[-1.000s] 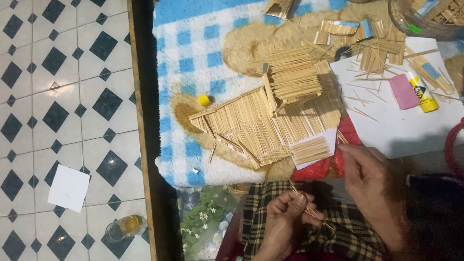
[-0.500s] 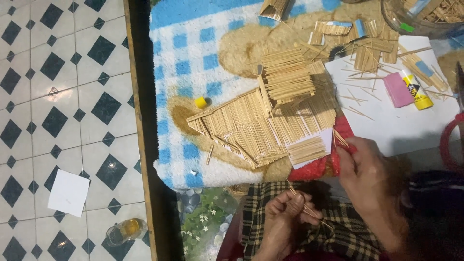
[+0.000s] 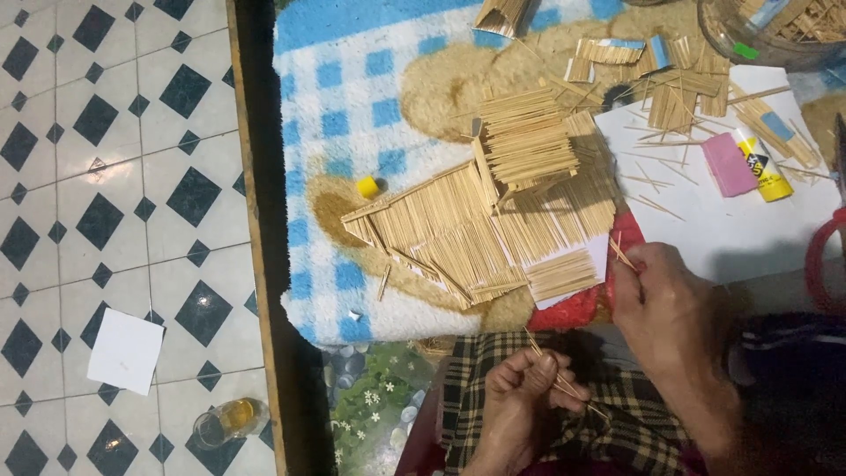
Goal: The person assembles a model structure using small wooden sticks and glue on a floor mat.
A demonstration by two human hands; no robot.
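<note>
Although the lower right corner is dark and the right forearm melts into shadow there, both hands show clearly enough. Cut off by the top edge are a clear container [image 3: 775, 35] of sticks and a small stick piece [image 3: 502, 13]; a red ring-shaped thing [image 3: 824, 264] is cropped at the right edge and cannot be identified.

Low in the frame, the left hand [image 3: 520, 401] is curled over a checked cloth [image 3: 608, 414], its grip closed on a few thin sticks [image 3: 560, 383] that poke out slantwise above the knuckles. The right hand [image 3: 670, 308] lies higher and to the right, back toward the camera, fingers pinched together on a single stick [image 3: 621, 254] whose tip rises just beside the edge of the toothpick house [image 3: 493, 211]. How many sticks each hand holds is hard to make out.

That house, with its slanted roof panels, rests on a blue-and-white checked blanket [image 3: 352, 115] with tan patches. A yellow cap [image 3: 367, 187] lies just left of it. On the white paper sheet [image 3: 731, 229] to the right lie loose sticks, a pink eraser-like block [image 3: 729, 164] and a glue stick [image 3: 763, 166]. Flat stick panels [image 3: 670, 84] sit above them. On the tiled floor [image 3: 106, 176] at left lie a white paper square [image 3: 126, 351] and a glass of yellowish liquid [image 3: 227, 420].
</note>
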